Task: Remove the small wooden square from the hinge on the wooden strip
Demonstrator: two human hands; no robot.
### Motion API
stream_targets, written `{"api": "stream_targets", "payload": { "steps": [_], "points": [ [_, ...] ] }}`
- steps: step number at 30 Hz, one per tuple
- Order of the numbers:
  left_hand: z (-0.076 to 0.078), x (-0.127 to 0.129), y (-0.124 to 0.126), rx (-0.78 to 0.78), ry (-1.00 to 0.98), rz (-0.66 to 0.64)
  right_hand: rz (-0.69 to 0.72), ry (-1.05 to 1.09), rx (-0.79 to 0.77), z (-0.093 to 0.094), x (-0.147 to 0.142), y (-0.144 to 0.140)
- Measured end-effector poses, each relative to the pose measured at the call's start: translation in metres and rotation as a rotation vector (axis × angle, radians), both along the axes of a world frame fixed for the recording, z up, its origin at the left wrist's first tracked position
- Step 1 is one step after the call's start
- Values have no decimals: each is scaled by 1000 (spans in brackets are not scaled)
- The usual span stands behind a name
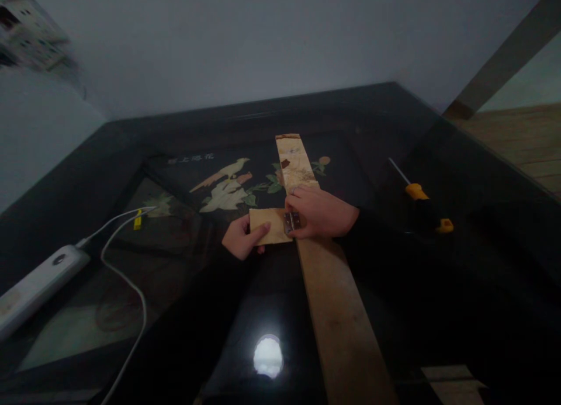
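Note:
My left hand (242, 237) grips the left end of a short, pale wooden board (274, 232), thumb on top and fingers underneath. A small metal hinge (291, 222) spans the joint between this piece and a long wooden plank (344, 311). My right hand (322, 211) lies over the plank with its fingertips pressed on the hinge, holding it in place. The plank runs from the near edge of the view toward the back of the table, and its far end is rough and patchy. Part of the plank is hidden beneath my right hand.
A screwdriver (416, 191) with a yellow and black handle lies to the right on the glossy dark table (377, 124). At left are a white power strip (44, 282), its white cable (142, 300) and a small yellow tag (137, 220). A wall rises behind.

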State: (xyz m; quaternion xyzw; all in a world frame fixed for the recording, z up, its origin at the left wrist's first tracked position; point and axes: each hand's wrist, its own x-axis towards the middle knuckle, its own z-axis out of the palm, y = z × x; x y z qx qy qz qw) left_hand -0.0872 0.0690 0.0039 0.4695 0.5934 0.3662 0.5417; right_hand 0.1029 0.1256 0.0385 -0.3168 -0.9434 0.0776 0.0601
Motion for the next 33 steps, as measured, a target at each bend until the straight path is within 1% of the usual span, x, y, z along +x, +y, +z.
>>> {"api": "stream_targets", "payload": {
  "steps": [6,15,20,23,29,33],
  "points": [
    [1,2,-1,10,14,-10,0,-18,4,1,-1,0],
    [-2,2,0,26,23,-9,12,-12,17,-3,-1,0],
    [0,5,-1,12,17,10,5,-29,12,-1,-2,-2],
    [0,5,-3,41,16,17,10,-26,3,-1,-2,-1],
    [1,5,-3,47,74,23,11,-6,-12,-4,-2,0],
    [0,2,-1,3,6,-13,11,-3,-28,-4,-2,1]
  ]
}}
